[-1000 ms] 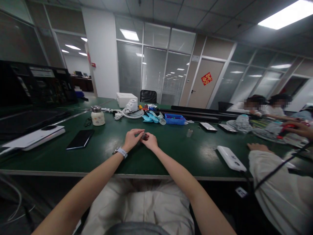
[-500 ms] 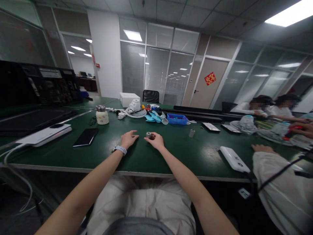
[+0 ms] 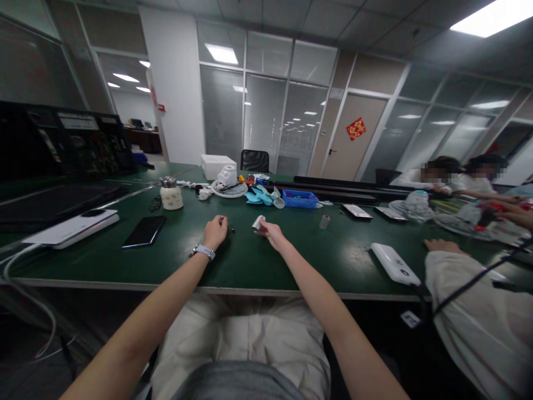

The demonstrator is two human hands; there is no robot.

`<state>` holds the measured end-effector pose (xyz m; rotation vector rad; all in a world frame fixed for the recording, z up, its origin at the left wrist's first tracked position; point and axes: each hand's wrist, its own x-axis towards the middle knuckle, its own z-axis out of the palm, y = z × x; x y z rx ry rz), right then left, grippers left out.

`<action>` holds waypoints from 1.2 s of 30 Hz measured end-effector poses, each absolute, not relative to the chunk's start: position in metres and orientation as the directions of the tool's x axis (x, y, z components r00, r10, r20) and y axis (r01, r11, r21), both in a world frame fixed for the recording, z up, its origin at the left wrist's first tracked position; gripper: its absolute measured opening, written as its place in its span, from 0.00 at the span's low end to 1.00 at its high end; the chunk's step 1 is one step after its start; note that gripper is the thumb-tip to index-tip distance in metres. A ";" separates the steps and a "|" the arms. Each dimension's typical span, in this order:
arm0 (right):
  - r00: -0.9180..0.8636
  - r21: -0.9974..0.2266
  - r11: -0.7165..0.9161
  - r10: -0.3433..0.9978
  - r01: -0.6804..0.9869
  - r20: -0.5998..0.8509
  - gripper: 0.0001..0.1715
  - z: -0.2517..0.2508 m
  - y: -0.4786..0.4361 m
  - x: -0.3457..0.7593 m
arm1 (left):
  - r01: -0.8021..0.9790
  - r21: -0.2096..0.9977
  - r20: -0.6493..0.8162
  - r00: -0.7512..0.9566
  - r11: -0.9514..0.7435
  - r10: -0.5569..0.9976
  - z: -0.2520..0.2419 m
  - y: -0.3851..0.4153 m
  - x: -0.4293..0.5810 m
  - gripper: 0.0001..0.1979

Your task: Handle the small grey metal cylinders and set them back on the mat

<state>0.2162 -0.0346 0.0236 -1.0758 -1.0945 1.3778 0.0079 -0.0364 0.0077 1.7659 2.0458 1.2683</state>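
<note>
At the left of the frame, a white device (image 3: 79,229) and a black phone (image 3: 144,231) are being supported by the green table (image 3: 144,268), with a bottle (image 3: 171,195) standing just behind the phone. Left of centre, the left hand (image 3: 216,231) is being held curled above the table, fingertips drawn together; whether anything is being pinched there cannot be told. Behind it, a white fan guard (image 3: 229,190) is lying flat. Just right of that hand, a small dark piece (image 3: 233,230) is resting loose on the table.

At the centre, a metal cylinder (image 3: 257,224) is being gripped, tilted, by the fingers of the right hand (image 3: 273,234); the two hands are being held apart. Beyond, blue fan blades (image 3: 261,196) are lying beside a blue tray (image 3: 300,204). Right of centre, a second cylinder (image 3: 325,222) is standing upright, untouched. As far as can be judged, only one cylinder is being worked on, and the fan parts are lying unjoined.
</note>
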 end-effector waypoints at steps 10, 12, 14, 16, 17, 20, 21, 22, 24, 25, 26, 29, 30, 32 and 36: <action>-0.127 -0.883 -0.217 0.975 -0.417 -0.180 0.08 0.037 -0.043 0.227 | 0.707 0.705 0.362 -0.292 -0.056 0.885 0.011 -0.038 0.010 0.15; -0.131 -0.890 -0.195 0.979 -0.413 -0.154 0.05 0.035 -0.042 0.225 | 0.706 0.706 0.353 -0.289 -0.051 0.890 0.011 -0.039 0.010 0.15; -0.105 -0.920 -0.143 0.988 -0.365 -0.112 0.09 0.032 -0.041 0.223 | 0.704 0.708 0.344 -0.291 -0.044 0.893 0.011 -0.040 0.010 0.15; -0.026 -0.972 -0.031 0.999 -0.232 -0.026 0.17 0.029 -0.039 0.225 | 0.702 0.711 0.335 -0.294 -0.035 0.895 0.012 -0.041 0.011 0.15; 0.024 -0.992 0.048 0.999 -0.118 0.045 0.21 0.028 -0.038 0.229 | 0.701 0.712 0.331 -0.295 -0.033 0.896 0.012 -0.041 0.011 0.15; 0.129 -0.906 0.268 0.937 0.328 0.324 0.27 0.026 -0.033 0.254 | 0.703 0.711 0.322 -0.295 -0.024 0.900 0.013 -0.042 0.011 0.15; 0.159 -0.843 0.289 0.904 0.454 0.396 0.27 0.026 -0.031 0.267 | 0.704 0.710 0.318 -0.294 -0.021 0.902 0.013 -0.042 0.011 0.15; 0.202 -0.788 0.272 0.874 0.552 0.443 0.27 0.026 -0.030 0.282 | 0.706 0.708 0.313 -0.291 -0.018 0.904 0.013 -0.042 0.012 0.15; 0.333 -0.734 0.156 0.816 0.661 0.473 0.26 0.025 -0.027 0.315 | 0.711 0.703 0.306 -0.286 -0.013 0.908 0.013 -0.042 0.012 0.14; 0.404 -0.727 0.083 0.786 0.681 0.468 0.26 0.024 -0.027 0.332 | 0.715 0.699 0.308 -0.284 -0.013 0.908 0.013 -0.042 0.012 0.14; 0.466 -0.725 0.013 0.758 0.688 0.455 0.26 0.022 -0.027 0.349 | 0.719 0.695 0.312 -0.284 -0.014 0.907 0.013 -0.041 0.012 0.14; 0.613 -0.741 -0.160 0.685 0.653 0.393 0.26 0.015 -0.028 0.391 | 0.721 0.692 0.326 -0.290 -0.019 0.900 0.012 -0.040 0.012 0.14; 0.650 -0.750 -0.198 0.663 0.631 0.372 0.26 0.012 -0.029 0.401 | 0.719 0.695 0.327 -0.292 -0.019 0.898 0.012 -0.041 0.012 0.14; 0.707 -0.774 -0.250 0.625 0.582 0.330 0.27 0.009 -0.030 0.417 | 0.711 0.703 0.323 -0.299 -0.016 0.898 0.013 -0.041 0.013 0.14; 0.753 -0.805 -0.293 0.603 0.516 0.263 0.28 0.008 -0.034 0.425 | 0.703 0.711 0.325 -0.302 -0.021 0.896 0.014 -0.043 0.013 0.14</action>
